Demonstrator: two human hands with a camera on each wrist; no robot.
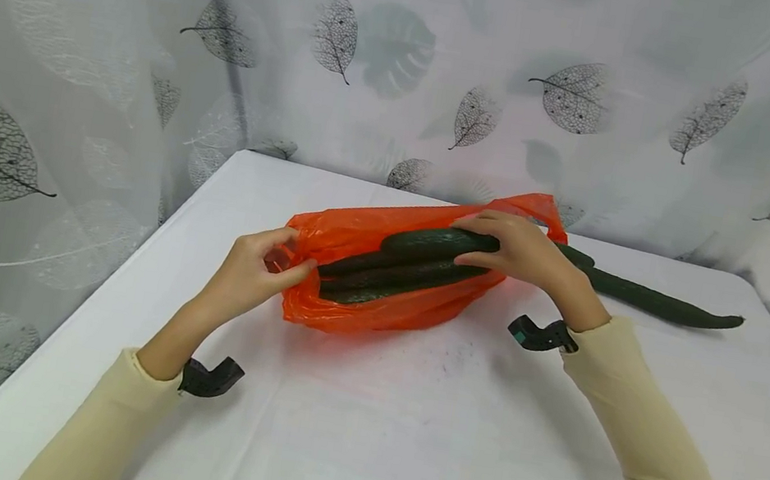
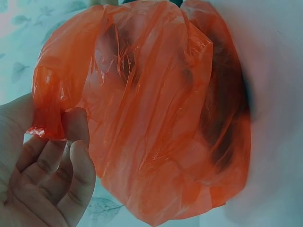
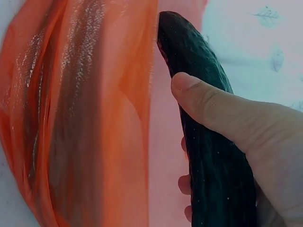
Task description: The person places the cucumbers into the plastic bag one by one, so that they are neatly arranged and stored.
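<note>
A thin orange-red plastic bag (image 1: 357, 223) lies on its side, its opening facing up. My left hand (image 1: 241, 277) pinches the bag's left edge between thumb and fingers; the left wrist view shows the gathered film (image 2: 49, 120) there. My right hand (image 1: 525, 249) grips a dark green cucumber (image 1: 433, 241), thumb on the near side and fingers round the far side. That cucumber's left end is over the bag's opening, above other cucumbers (image 1: 387, 278) lying inside. In the right wrist view, the held cucumber (image 3: 208, 127) is beside the orange film.
Another long cucumber (image 1: 667, 302) lies on the white table (image 1: 400, 441), right of the bag. A dark green rounded end (image 1: 577, 256) shows behind it; whether it belongs to the held cucumber I cannot tell. A leaf-patterned curtain (image 1: 410, 70) hangs behind the table.
</note>
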